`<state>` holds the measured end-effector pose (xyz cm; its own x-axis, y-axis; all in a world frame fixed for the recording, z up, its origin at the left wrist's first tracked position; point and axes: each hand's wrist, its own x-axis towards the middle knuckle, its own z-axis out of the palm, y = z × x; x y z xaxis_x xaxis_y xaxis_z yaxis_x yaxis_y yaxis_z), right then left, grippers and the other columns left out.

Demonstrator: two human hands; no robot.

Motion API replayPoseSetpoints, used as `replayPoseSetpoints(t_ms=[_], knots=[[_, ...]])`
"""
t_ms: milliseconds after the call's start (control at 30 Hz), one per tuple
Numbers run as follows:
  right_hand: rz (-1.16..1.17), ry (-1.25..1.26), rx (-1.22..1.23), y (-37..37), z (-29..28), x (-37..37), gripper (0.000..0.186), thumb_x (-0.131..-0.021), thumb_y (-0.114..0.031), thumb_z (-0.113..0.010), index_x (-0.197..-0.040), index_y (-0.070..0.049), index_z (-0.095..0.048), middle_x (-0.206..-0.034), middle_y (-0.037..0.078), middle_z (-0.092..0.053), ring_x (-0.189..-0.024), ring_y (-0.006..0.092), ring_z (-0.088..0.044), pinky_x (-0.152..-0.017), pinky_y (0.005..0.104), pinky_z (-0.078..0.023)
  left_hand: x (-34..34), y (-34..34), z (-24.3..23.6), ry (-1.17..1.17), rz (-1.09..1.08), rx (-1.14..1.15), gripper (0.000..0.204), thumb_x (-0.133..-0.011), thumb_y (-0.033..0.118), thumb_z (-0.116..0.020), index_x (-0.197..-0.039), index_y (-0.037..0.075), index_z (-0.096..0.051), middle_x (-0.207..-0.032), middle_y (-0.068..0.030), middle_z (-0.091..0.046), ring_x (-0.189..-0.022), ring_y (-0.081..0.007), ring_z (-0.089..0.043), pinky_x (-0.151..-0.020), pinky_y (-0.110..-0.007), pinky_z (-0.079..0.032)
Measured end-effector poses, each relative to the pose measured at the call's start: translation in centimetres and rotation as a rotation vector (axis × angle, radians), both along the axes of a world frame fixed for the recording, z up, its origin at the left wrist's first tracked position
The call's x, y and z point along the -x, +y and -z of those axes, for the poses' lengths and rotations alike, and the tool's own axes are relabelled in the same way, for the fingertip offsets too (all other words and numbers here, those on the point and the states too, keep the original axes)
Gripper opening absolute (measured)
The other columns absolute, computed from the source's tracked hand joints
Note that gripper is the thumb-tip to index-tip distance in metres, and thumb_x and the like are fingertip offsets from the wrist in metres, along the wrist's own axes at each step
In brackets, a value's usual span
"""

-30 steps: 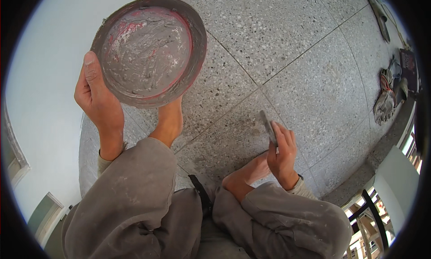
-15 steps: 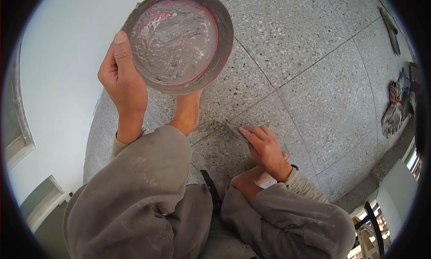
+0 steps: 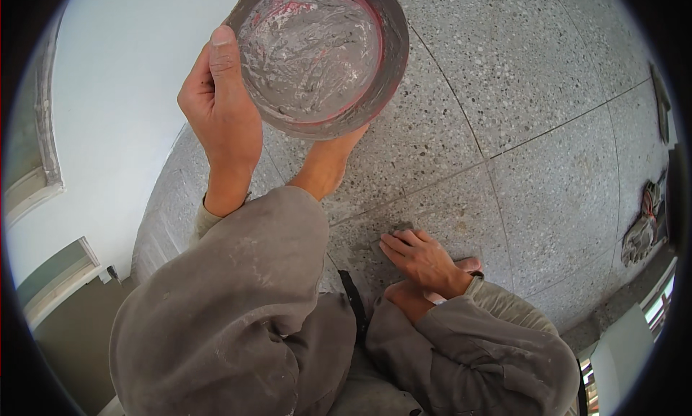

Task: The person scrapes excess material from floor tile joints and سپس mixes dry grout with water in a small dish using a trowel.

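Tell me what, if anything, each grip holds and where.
The left grip holds a round, grey-smeared pan by its left edge. Anything under the right grip is mostly hidden, so that hold cannot be told.

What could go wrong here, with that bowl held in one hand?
The round, grey-smeared red bowl, held by the left hand alone, could tip, dropping wet-looking grey paste near the bare foot. The right hand, low over the speckled grey floor, might get scraped.
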<state>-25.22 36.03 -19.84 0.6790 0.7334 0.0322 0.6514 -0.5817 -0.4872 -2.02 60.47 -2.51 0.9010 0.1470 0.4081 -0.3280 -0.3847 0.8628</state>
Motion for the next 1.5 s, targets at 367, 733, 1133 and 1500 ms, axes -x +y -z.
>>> replayPoseSetpoints(t_ms=[367, 733, 1133, 1500], knots=[[-0.009, -0.148, 0.111, 4.0, 1.9, 1.0, 0.055, -0.091, -0.021, -0.056, -0.142, -0.001, -0.054, -0.142, 0.008, -0.05, -0.128, 0.0237, -0.047, -0.108, 0.0378, -0.041, -0.2, -0.8, 0.3, -0.063, 0.019, 0.038, 0.047, -0.109, 0.036, -0.055, -0.072, 0.007, -0.056, -0.063, 0.0114, -0.035, -0.063, -0.0018, -0.026, -0.054, -0.025, -0.02], [-0.001, -0.097, -0.047, 3.5, 2.8, -1.5, 0.055, -0.089, -0.019, -0.057, -0.142, -0.004, -0.056, -0.133, 0.005, -0.056, -0.124, 0.0222, -0.052, -0.102, 0.0371, -0.042, -0.4, 0.3, -0.1, 0.051, 0.06, -0.016, 0.042, -0.11, 0.035, -0.05, -0.099, 0.001, -0.072, -0.088, 0.0023, -0.066, -0.081, -0.005, -0.052, -0.074, -0.023, -0.043], [0.547, -0.214, 0.244, -1.1, -0.9, -2.9, 0.054, -0.088, -0.007, -0.055, -0.141, 0.007, -0.053, -0.128, 0.015, -0.059, -0.115, 0.0286, -0.058, -0.093, 0.0373, -0.048, -0.3, -0.8, 0.7, 0.049, -0.022, 0.074, 0.046, -0.11, 0.037, -0.053, -0.076, 0.006, -0.059, -0.065, 0.0117, -0.035, -0.065, -0.0023, -0.026, -0.056, -0.024, -0.021], [-0.027, 0.277, -0.1, 5.3, 0.7, -2.2, 0.049, -0.086, -0.013, -0.058, -0.134, -0.001, -0.061, -0.117, 0.01, -0.061, -0.113, 0.0269, -0.059, -0.094, 0.0355, -0.049, -0.6, -0.7, 1.3, 0.043, 0.0, 0.085, 0.048, -0.11, 0.036, -0.052, -0.071, 0.009, -0.053, -0.066, 0.0117, -0.034, -0.066, -0.0027, -0.025, -0.057, -0.025, -0.021]])
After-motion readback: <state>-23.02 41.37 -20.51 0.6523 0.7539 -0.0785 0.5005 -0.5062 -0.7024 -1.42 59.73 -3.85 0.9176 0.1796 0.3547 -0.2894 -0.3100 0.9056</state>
